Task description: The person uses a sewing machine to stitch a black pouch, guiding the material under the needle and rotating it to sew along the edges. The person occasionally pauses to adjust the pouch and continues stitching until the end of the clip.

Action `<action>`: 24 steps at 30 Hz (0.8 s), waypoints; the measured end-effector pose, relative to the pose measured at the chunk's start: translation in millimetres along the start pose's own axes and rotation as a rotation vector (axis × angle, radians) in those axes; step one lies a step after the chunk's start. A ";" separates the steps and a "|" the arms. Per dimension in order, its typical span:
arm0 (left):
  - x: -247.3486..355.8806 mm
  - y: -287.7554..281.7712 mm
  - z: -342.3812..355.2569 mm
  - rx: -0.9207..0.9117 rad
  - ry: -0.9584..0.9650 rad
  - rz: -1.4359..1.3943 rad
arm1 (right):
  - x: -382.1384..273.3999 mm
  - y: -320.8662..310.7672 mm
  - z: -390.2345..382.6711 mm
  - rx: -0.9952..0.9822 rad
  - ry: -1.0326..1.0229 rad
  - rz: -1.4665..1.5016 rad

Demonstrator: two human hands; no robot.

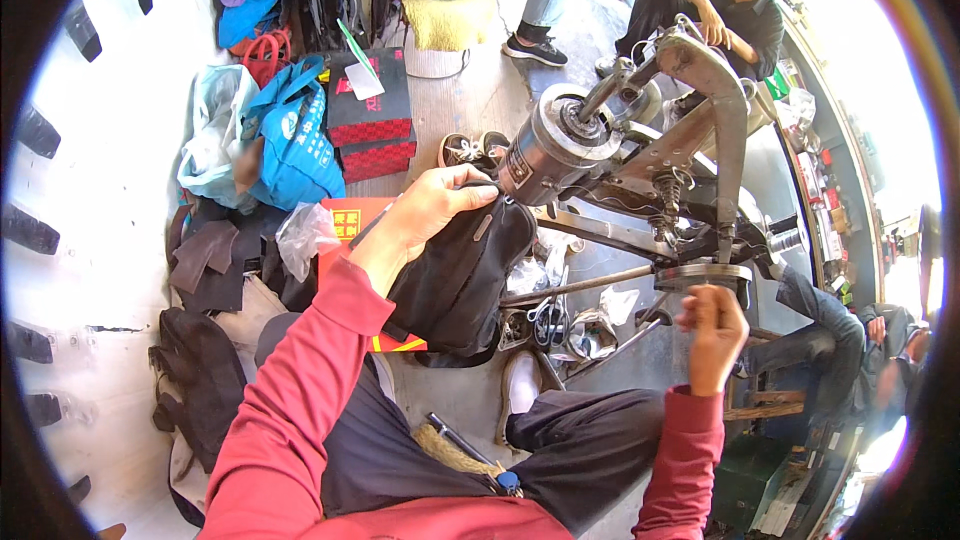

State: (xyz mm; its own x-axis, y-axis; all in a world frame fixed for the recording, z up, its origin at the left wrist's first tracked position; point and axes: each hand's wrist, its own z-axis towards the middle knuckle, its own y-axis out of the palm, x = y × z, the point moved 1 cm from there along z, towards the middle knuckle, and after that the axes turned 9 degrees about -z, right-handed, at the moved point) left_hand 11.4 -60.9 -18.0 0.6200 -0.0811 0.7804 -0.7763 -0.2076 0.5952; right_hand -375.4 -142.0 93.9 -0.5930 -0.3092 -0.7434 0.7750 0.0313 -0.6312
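My left hand [432,212] pinches the top edge of a black bag [455,280], against the end of the machine's metal cylinder [548,152]. The bag hangs below the cylinder, over my lap. This hand-worked sewing machine [722,105] has a curved metal arm and a coiled spring. Under the arm's right end sits a round metal wheel [700,275]. Just below that wheel my right hand [717,325] is closed, its fingers curled and a little blurred; whatever they grip is hidden.
A blue bag [295,135] and dark boxes [370,110] stand at the left, with a pair of shoes [472,150] beside the cylinder. A seated person [700,0] is beyond the machine; others sit at the top and right. Scraps and tools lie under the frame.
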 end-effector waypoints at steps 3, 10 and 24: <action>-1.4 -3.2 -3.1 -0.021 -0.001 0.006 | 22.5 -56.0 14.4 0.253 0.064 -0.268; 0.3 -8.4 -10.6 -0.023 0.008 0.083 | 58.2 -85.7 43.6 0.066 0.023 -0.781; -4.5 -2.8 -3.7 0.037 0.041 -0.054 | 165.7 -75.6 61.6 0.106 0.013 -0.756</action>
State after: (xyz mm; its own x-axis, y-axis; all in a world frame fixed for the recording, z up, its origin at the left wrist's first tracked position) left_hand 10.4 -56.4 -22.5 0.6554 -0.0294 0.7547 -0.7364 -0.2468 0.6299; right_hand -518.8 -254.1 32.0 -0.9726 -0.1994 -0.1199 0.1732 -0.2760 -0.9454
